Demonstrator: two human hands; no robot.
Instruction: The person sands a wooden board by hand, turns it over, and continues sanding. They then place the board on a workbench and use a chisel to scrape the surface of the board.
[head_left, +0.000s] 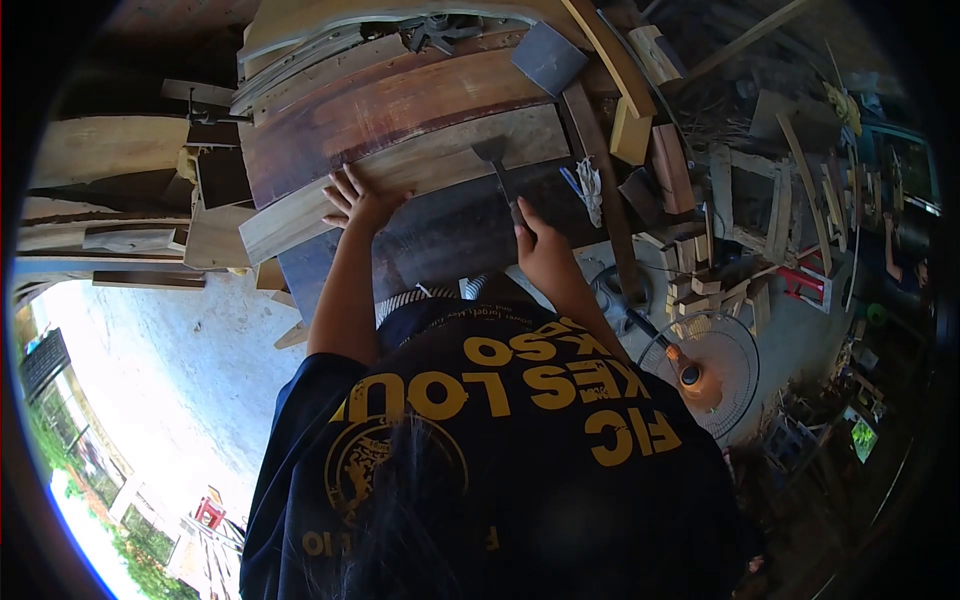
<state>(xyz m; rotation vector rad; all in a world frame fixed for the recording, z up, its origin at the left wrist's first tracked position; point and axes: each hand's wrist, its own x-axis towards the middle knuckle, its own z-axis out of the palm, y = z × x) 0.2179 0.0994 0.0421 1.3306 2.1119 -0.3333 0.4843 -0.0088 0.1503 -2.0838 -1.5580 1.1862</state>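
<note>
A pale wooden board (pixel 440 178) lies at a slant across the bench, over a dark flat panel (pixel 430 240). My left hand (pixel 362 205) rests on the pale board towards its left half, fingers spread apart. In my right hand (pixel 540 245) is the handle of a putty knife (pixel 495 158). Its flat blade lies over the pale board, right of the middle, pointing away from me. I cannot tell whether the blade touches the wood. Beyond the pale board is a wide reddish-brown plank (pixel 390 110).
A dark grey square piece (pixel 550 60) lies at the back right. A whitish frayed bundle (pixel 590 190) sits right of the putty knife. Wood offcuts (pixel 630 130) crowd the right side. A standing fan (pixel 700 370) is near my right elbow, and planks (pixel 110 150) are stacked left.
</note>
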